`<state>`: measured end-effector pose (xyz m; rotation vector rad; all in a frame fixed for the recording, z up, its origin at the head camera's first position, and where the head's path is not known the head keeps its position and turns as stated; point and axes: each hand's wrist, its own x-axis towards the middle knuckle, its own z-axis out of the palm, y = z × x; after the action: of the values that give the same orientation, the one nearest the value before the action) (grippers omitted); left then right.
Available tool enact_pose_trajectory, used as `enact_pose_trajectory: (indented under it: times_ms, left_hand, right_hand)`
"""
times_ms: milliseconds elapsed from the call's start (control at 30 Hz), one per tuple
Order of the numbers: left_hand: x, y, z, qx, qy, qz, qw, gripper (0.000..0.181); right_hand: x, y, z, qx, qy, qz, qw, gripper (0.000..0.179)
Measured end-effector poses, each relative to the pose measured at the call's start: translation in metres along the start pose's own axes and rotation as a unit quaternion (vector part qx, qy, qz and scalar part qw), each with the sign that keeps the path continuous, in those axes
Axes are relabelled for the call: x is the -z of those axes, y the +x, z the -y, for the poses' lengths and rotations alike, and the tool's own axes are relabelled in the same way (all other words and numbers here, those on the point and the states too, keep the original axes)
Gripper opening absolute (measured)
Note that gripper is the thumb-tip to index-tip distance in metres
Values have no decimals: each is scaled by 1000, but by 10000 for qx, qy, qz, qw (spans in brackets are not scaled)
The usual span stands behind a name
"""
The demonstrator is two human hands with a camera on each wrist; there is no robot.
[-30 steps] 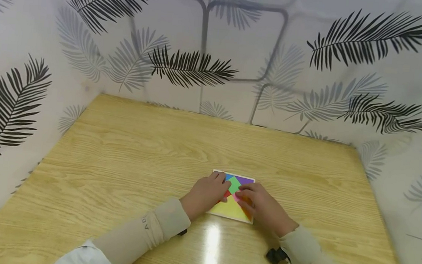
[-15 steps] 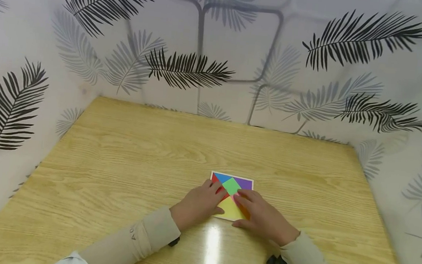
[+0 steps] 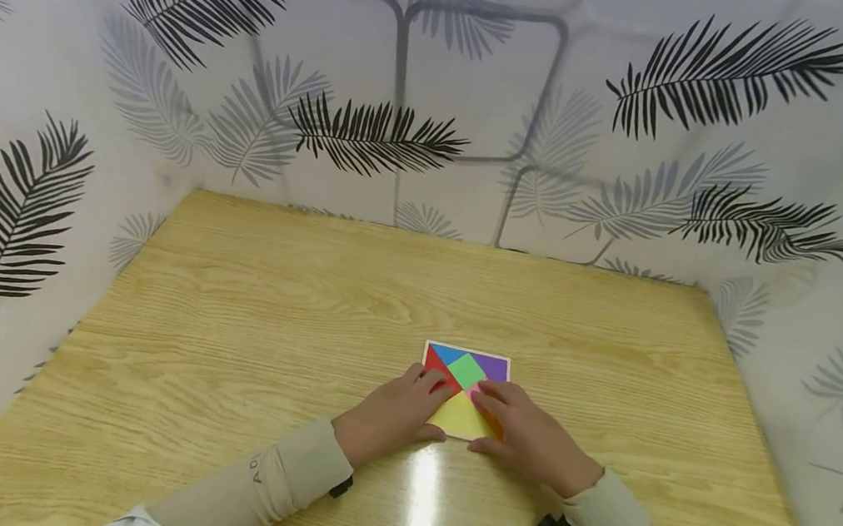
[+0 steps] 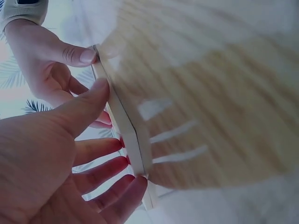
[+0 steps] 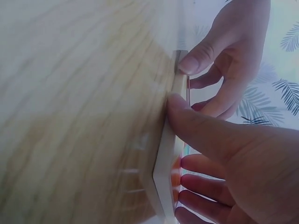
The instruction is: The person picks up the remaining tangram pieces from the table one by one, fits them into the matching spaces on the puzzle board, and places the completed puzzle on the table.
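Note:
A square tangram puzzle (image 3: 458, 417) lies flat on the table, its colored pieces in a pale tray. Red, blue, green, purple, yellow, pink and orange show on top. My left hand (image 3: 389, 409) holds its near left corner, thumb against the front edge and bent fingers over the red piece. At the near right corner my right hand (image 3: 530, 440) holds it likewise, fingertips over the pink and orange pieces. In the left wrist view both thumbs touch the pale edge (image 4: 122, 122). The right wrist view shows the same front edge (image 5: 163, 158). My fingers hide parts of the pieces.
The wood-grain table (image 3: 277, 284) spreads around the puzzle. White cloth with a leaf pattern (image 3: 457, 199) hangs at the back and both sides. A bright reflection (image 3: 421, 505) lies on the tabletop in front of the puzzle.
Both hands have shifted toward the near edge; the left fingers have slid off the upper left corner, uncovering the red and blue pieces. The thumbs now meet the front edge.

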<state>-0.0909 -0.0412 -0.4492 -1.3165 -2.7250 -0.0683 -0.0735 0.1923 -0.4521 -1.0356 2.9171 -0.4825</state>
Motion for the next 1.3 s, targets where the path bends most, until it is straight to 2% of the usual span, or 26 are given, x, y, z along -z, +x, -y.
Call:
enact_pose_trajectory:
  times_ms: [300,533,667,767,900,1033,1300]
  left_hand:
    - [-6,5,9,-22,-130,13,9999,55]
    - [-7,15,15,-1,-39,42,10000,52]
    - [-6,21,17,81,38,77,9999,51]
    - [-6,28,21,164,-100,148,9997,51]
    - [-9,39,27,365,-373,265,9983,51]
    - [-13,48,33,429,-511,296,9973,49]
    - [-12,58,38,653,-283,330,9969,50]
  right_hand:
    - [0,4,-6,-73,-53,-154,9998,65]
    - [-3,10,-9,-377,-129,-114,9991,63]
    - [0,17,-11,-580,-14,23,9983,64]
    - [1,24,-15,-674,-13,54,9977,63]
    - [1,33,-22,-647,-91,-28,9979,61]
    - [0,40,-26,-611,-153,-22,9980,57]
    - [2,56,-35,-789,-96,35,9968,56]
